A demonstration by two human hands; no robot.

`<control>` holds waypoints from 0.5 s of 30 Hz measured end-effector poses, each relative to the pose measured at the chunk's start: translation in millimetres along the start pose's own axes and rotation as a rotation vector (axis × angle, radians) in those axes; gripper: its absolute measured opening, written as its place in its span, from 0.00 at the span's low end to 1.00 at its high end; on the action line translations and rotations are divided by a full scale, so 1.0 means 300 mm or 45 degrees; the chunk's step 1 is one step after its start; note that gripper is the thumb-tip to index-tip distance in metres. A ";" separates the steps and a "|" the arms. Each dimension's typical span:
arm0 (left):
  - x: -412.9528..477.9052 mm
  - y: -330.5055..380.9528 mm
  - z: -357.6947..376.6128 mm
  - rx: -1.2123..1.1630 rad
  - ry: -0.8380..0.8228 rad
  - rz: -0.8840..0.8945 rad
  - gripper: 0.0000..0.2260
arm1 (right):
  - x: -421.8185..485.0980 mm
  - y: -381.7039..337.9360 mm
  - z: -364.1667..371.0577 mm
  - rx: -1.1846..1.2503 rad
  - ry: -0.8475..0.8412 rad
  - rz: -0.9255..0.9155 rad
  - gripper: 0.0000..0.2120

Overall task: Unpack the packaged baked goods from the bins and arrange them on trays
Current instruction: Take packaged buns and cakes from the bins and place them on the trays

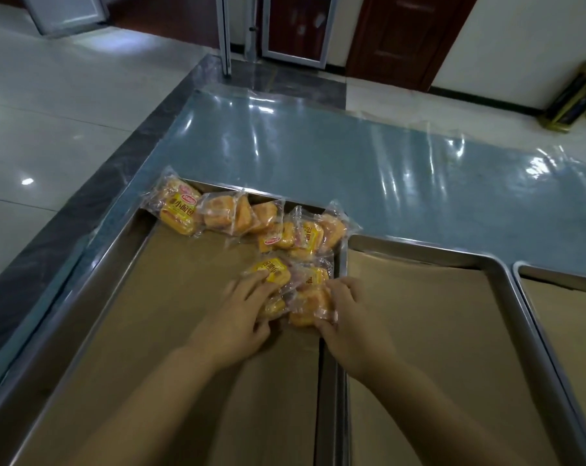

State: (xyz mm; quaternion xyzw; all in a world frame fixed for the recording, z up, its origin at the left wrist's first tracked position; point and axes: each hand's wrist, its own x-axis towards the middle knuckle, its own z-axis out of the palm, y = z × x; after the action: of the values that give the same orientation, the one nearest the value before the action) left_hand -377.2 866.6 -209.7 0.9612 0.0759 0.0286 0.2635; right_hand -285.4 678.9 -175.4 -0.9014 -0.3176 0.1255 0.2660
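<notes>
A steel tray lined with brown paper holds several clear packets of yellow bread. A row of packets lies along its far edge, from the labelled one at the far left corner to those at the far right. Closer to me, my left hand rests its fingers on a yellow-labelled packet. My right hand grips another packet beside it, near the tray's right rim. No bins are in view.
A second paper-lined tray sits directly to the right and a third tray at the far right edge. All stand on a plastic-covered blue-grey counter with a dark stone border. Doors and tiled floor lie beyond.
</notes>
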 end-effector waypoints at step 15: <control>0.055 -0.008 -0.027 -0.064 0.011 -0.113 0.29 | 0.060 -0.042 -0.049 -0.277 -0.076 0.131 0.25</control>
State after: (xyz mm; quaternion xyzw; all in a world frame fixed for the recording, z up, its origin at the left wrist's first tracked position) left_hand -361.9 875.6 -203.8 0.9499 0.1187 0.0228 0.2882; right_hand -272.1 692.9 -157.3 -0.9360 -0.2902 0.1305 0.1505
